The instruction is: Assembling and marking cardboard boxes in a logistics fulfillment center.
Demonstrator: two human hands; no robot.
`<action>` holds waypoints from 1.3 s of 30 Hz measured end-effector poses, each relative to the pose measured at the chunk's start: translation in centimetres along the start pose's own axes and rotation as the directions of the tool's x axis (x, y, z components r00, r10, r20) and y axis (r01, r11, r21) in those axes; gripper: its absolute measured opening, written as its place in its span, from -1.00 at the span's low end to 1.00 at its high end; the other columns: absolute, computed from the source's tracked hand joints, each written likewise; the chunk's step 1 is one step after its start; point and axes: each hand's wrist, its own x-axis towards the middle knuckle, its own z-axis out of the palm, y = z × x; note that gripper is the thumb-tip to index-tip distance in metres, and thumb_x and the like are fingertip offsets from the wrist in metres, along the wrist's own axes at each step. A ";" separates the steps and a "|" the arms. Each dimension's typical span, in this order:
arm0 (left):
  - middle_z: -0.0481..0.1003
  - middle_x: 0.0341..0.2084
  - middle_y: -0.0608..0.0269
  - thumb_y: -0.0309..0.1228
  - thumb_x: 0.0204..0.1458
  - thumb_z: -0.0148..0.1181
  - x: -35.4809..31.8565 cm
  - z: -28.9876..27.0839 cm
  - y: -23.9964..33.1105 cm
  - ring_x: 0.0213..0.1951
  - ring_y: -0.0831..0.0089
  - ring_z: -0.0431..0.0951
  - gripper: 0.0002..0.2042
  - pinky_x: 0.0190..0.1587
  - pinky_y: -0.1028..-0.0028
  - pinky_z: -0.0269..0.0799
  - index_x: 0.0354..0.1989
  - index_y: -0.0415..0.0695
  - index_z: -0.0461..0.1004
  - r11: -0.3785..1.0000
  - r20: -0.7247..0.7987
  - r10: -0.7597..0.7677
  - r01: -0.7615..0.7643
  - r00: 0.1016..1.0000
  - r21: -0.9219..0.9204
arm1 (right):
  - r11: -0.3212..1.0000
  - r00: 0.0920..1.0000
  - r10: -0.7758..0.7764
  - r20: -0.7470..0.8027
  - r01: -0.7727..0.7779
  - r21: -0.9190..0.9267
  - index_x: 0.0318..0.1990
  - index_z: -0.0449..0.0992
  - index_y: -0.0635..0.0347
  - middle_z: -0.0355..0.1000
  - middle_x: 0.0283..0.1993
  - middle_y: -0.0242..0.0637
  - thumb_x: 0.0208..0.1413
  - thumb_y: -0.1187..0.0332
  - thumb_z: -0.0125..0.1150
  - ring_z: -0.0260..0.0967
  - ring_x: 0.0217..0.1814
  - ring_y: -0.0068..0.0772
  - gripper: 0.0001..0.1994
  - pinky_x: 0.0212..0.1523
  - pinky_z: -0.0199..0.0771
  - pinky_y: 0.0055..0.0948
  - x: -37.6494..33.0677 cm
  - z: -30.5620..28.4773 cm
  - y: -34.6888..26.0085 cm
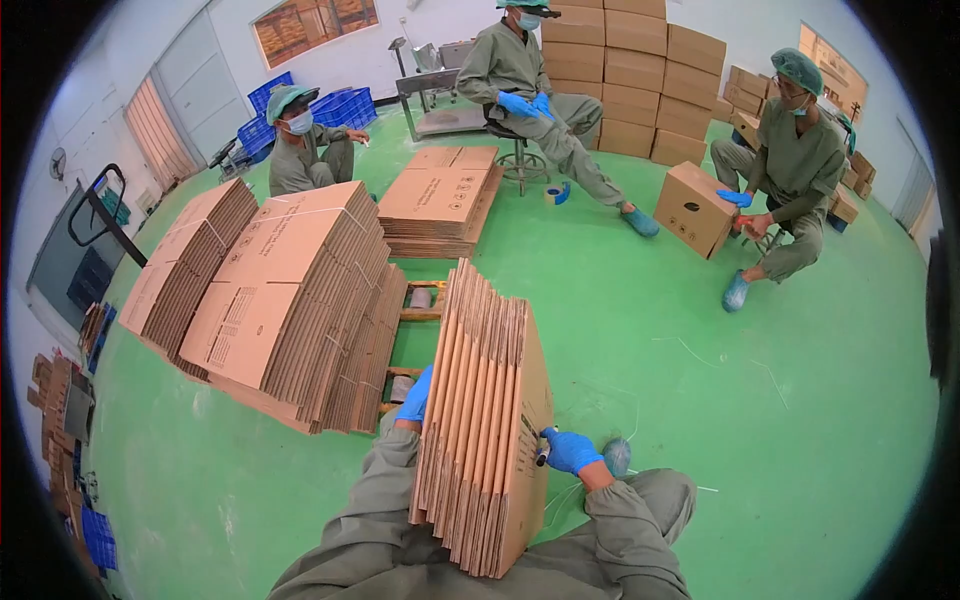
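Observation:
A thick bundle of flattened cardboard cartons (470, 420) stands on edge between my legs, its folded edges facing up and toward me. My left hand (413, 397), in a blue glove, is against the bundle's left side; the cartons hide its fingers. On the right side, my blue-gloved right hand (572, 452) is closed around a short dark cylinder with a pale end, which looks like a marker (543, 447). It is close to the printed outer face of the rightmost carton.
Strapped stacks of flat cartons (290, 240) stand left on a wooden pallet (422, 312). Another flat stack (435, 195) lies ahead. A seated person (520, 90), a crouching person (300, 150) and a person with a closed carton (690, 208) are farther off. Loose straps (770, 380) lie on the green floor.

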 end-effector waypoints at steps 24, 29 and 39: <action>0.43 -0.06 -0.06 -0.19 0.12 0.11 1.1 -17.1 26.1 0.00 0.21 0.44 -0.50 0.07 0.31 0.35 0.15 -0.25 0.30 0.549 -0.278 0.740 -0.311 0.612 0.776 | 0.663 0.534 0.093 -0.840 0.596 0.452 0.28 0.15 0.20 0.32 0.13 -0.07 0.16 0.44 0.05 0.27 0.18 -0.23 -0.49 0.25 0.15 -0.23 -7.1 -11.0 -13.0; 0.35 0.05 -0.24 -0.07 0.02 0.19 9.4 -19.7 27.7 0.10 -0.04 0.37 -0.32 0.14 0.13 0.29 0.26 -0.20 0.19 0.295 -0.167 0.726 -0.082 0.667 0.952 | 0.822 0.530 -0.243 -0.812 0.557 0.117 0.27 0.18 0.25 0.25 0.22 -0.03 0.00 0.39 0.26 0.17 0.28 -0.08 -0.36 0.30 0.11 -0.15 -7.9 -12.6 -17.4; 0.24 0.17 -0.29 -0.04 -0.18 0.38 25.3 -25.9 30.8 0.21 0.07 0.29 0.01 0.21 0.31 0.22 0.32 -0.43 -0.06 0.604 -0.426 0.752 -0.267 0.502 0.751 | 0.918 0.754 -0.214 -0.620 0.372 0.135 0.22 0.24 0.29 0.28 0.22 -0.03 0.04 0.30 0.27 0.19 0.29 -0.06 -0.41 0.32 0.09 -0.17 -6.8 -11.3 -17.0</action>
